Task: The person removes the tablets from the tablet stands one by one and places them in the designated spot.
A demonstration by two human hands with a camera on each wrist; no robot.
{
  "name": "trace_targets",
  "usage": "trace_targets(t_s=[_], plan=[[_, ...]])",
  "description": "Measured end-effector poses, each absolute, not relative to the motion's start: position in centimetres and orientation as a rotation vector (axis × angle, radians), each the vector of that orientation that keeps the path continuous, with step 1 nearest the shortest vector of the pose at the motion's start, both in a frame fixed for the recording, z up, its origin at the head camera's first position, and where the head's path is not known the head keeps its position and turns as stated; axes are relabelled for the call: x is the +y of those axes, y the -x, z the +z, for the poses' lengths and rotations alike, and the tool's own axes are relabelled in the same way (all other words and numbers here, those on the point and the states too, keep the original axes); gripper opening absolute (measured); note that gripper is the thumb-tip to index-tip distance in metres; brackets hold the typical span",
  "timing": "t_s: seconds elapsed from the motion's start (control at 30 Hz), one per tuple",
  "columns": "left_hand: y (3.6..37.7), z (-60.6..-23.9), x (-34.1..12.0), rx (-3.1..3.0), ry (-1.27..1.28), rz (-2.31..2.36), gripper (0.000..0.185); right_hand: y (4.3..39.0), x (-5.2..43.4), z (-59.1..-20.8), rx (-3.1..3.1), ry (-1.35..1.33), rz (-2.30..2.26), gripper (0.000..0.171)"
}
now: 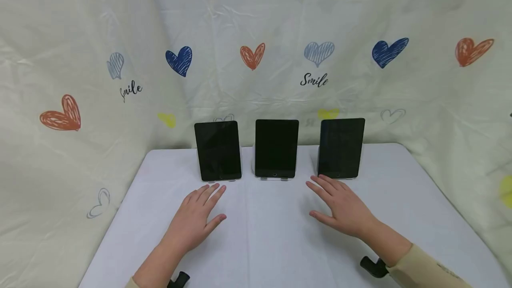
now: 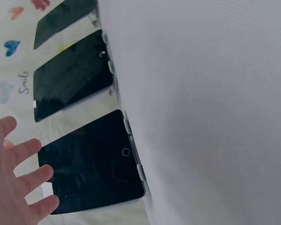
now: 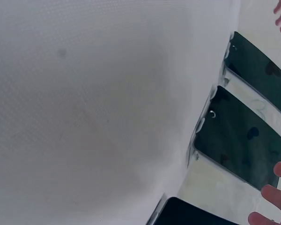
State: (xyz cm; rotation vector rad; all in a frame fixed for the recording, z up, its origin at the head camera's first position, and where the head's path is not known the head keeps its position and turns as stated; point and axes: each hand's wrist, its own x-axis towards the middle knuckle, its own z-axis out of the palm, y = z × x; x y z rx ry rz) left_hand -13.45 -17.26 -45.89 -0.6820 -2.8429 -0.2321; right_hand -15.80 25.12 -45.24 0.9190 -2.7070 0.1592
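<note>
Three black tablets stand upright on small stands in a row at the back of the white table (image 1: 276, 234): a left tablet (image 1: 218, 150), a middle tablet (image 1: 276, 148) and a right tablet (image 1: 341, 147). Their screens are dark. My left hand (image 1: 198, 217) lies flat on the table just in front of the left tablet (image 2: 91, 164), fingers straight and spread. My right hand (image 1: 340, 206) lies flat in front of the right tablet, fingers straight. Neither hand holds anything. The middle tablet (image 3: 241, 138) shows in the right wrist view, with my fingertips (image 3: 276, 194) at the frame's edge.
A cream cloth backdrop (image 1: 312, 57) printed with hearts and "Smile" hangs behind and beside the table. Black wrist-camera mounts (image 1: 374, 266) show at both forearms near the table's front edge.
</note>
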Motion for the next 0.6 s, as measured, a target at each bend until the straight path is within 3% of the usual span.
trace_targets(t_s=[0.6], plan=[[14.6, -46.3, -16.6, -2.81, 0.548, -0.375, 0.072, 16.7, 23.5, -44.9, -2.8, -0.852, 0.24, 0.069]])
